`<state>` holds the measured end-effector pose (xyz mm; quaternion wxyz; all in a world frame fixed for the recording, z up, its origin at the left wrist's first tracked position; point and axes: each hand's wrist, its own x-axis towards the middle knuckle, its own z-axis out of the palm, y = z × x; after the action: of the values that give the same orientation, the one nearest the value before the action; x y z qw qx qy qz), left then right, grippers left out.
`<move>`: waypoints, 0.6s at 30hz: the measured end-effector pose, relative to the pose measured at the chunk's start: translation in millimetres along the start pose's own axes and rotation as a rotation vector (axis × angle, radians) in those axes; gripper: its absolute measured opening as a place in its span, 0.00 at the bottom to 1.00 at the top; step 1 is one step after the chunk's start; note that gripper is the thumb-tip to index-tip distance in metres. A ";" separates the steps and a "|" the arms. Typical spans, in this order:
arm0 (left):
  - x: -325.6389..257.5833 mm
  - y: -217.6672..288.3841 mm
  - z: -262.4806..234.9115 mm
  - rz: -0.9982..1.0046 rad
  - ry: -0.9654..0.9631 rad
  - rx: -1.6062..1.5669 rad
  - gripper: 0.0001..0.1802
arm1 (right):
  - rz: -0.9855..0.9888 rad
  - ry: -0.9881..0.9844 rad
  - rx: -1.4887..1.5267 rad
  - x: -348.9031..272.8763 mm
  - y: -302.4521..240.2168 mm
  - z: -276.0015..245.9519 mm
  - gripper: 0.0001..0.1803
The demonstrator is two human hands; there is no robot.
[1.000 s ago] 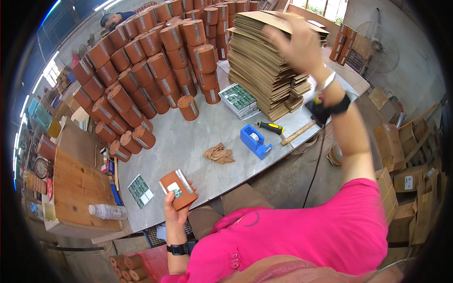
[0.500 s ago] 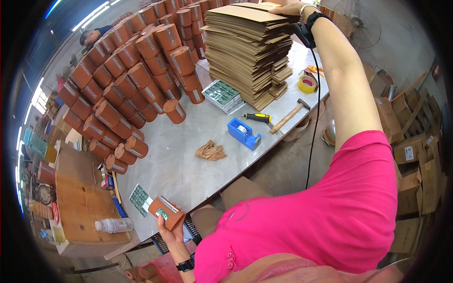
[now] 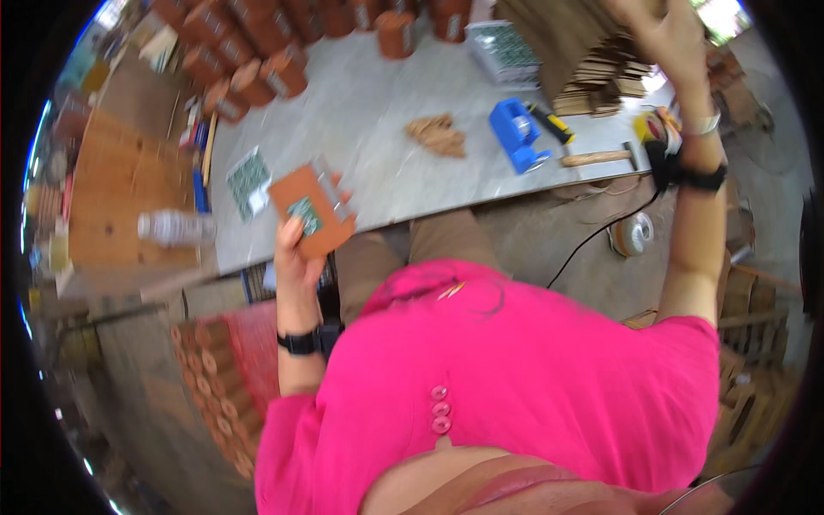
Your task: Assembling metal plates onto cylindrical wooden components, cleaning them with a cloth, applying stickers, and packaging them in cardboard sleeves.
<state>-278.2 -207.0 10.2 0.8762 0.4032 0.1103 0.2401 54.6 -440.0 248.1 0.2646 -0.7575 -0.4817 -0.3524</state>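
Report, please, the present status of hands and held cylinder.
Left hand: gripping reddish-brown cylinder, green label showing. Right hand: blurred, near cardboard stack, grip unclear. Blue tape dispenser and hammer on tabletop between hands.

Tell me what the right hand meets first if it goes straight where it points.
Probably the brown cardboard stack, toward which the right hand points, up and left in the picture; depth is unclear, so it might pass over the top.
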 end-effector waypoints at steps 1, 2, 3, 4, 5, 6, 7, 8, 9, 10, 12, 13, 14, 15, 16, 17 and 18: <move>-1.0 1.1 11.1 0.005 -0.066 -0.011 0.43 | 0.077 -0.170 0.131 -35.6 4.6 30.7 0.37; 5.4 0.5 19.1 0.002 -0.161 -0.027 0.44 | -0.029 -0.109 0.248 -76.7 -25.3 61.5 0.32; 9.4 -5.1 22.7 0.003 -0.133 -0.031 0.44 | 0.024 -0.267 0.331 -108.2 -59.9 77.7 0.35; 10.3 -10.5 27.2 -0.053 -0.127 -0.055 0.42 | 0.085 -0.318 0.370 -143.4 -78.4 106.3 0.34; 11.1 -14.4 27.3 -0.110 -0.117 -0.079 0.41 | 0.132 -0.367 0.340 -176.6 -92.8 133.6 0.35; 14.3 -20.0 20.8 -0.107 -0.083 -0.077 0.41 | 0.198 -0.457 0.362 -194.7 -111.9 145.4 0.37; 16.4 -29.9 10.4 -0.158 -0.018 -0.045 0.38 | 0.180 -0.541 0.377 -206.7 -127.7 153.9 0.39; 17.8 -36.3 0.4 -0.217 0.042 -0.010 0.36 | 0.169 -0.622 0.391 -215.3 -138.5 157.8 0.40; 18.5 -34.6 -11.1 -0.227 0.033 0.024 0.33 | 0.164 -0.638 0.413 -218.9 -140.8 158.4 0.40; 15.4 -30.4 -20.4 -0.228 0.061 0.026 0.33 | 0.058 -0.649 0.465 -222.2 -138.9 157.8 0.37; 15.5 -20.5 -28.3 -0.298 0.115 -0.054 0.35 | -0.041 -0.660 0.519 -227.2 -133.5 160.2 0.35; 14.1 -13.8 -30.5 -0.321 0.124 -0.040 0.33 | -0.090 -0.725 0.523 -229.1 -132.2 163.2 0.32; 14.4 -9.5 -28.0 -0.327 0.135 -0.039 0.33 | -0.137 -0.789 0.524 -230.9 -131.9 165.0 0.32; 15.4 -5.9 -26.1 -0.288 0.205 0.155 0.33 | -0.107 -0.732 0.573 -230.4 -136.2 167.1 0.30; 17.7 -1.8 -23.9 -0.248 0.272 0.351 0.33 | -0.103 -0.738 0.582 -233.3 -135.8 171.5 0.30; 21.5 7.7 -22.1 -0.232 0.235 0.540 0.38 | -0.107 -0.713 0.594 -236.4 -135.5 177.1 0.29; 26.4 15.3 -15.5 -0.239 0.240 0.545 0.38 | -0.110 -0.688 0.605 -239.8 -134.9 181.5 0.28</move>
<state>-266.6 -174.8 11.8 0.7387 0.5761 0.3196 0.1427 -87.3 -382.5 -43.8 0.2792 -0.6924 -0.6624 0.0624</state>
